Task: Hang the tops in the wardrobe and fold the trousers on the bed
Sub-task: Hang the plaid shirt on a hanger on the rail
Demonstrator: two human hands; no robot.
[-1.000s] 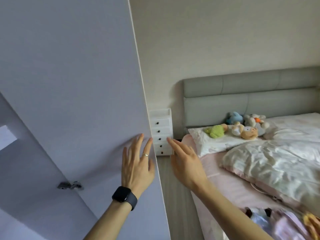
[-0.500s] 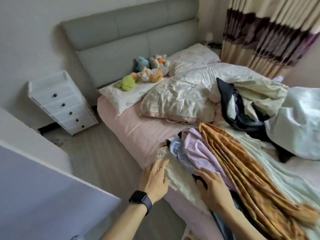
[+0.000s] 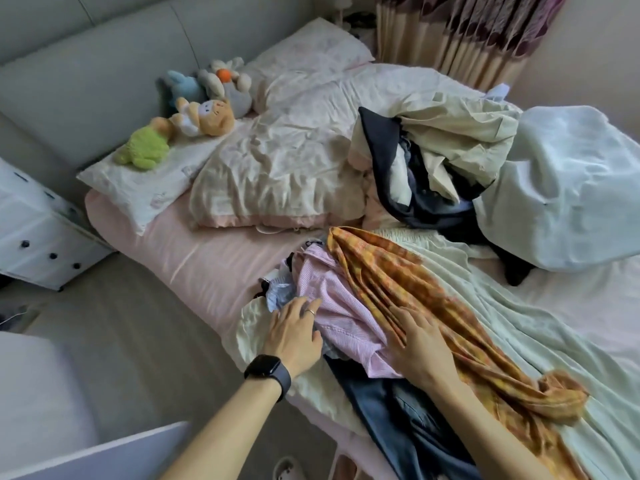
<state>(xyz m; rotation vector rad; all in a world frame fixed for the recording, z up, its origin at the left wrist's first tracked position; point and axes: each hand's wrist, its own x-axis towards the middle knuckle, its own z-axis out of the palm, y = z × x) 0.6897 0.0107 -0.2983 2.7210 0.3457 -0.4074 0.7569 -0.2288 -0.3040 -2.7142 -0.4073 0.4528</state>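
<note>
While the pink striped shirt lies at the edge of the bed, the left hand rests on it, fingers loosely spread. Now the right hand lies flat against the orange plaid garment, with dark trousers, perhaps denim, underneath.

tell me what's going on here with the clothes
A person is going through a heap of clothes on the bed. The left hand rests flat on a pink striped shirt, the right hand on the edge of the orange checked cloth beside it. Neither has a grip on anything yet.
</note>
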